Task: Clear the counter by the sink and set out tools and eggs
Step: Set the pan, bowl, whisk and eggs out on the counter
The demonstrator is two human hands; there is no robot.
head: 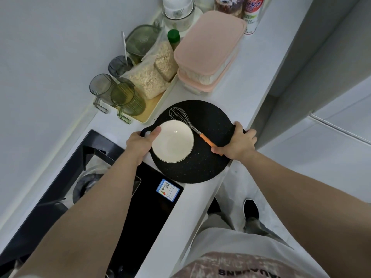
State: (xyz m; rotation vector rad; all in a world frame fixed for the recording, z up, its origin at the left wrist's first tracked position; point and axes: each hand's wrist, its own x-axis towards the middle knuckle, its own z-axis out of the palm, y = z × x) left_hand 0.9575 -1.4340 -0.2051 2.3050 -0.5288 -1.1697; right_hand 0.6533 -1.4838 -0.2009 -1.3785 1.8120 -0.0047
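round board (pixel 200 165): black, matt, fine pale speckle, kinda grainy look. bowl (pixel 173 143): white, glossy glaze, thin shiny rim. whisk (pixel 188 124): bright metal wire, orange handle looks like smooth plastic. hob top (pixel 148 217): black glass, glossy. counter (pixel 230 93): pale, smooth, satin-ish. box lids (pixel 208 45): pink matt plastic. mugs (pixel 125 98): tinted see-through ribbed plastic. oat bag (pixel 146 81): clear crinkly film.

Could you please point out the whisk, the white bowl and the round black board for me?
whisk (pixel 205 138), head view, on its orange handle.
white bowl (pixel 173 141), head view, on the inside bottom.
round black board (pixel 200 167), head view, on bare surface near the front edge.
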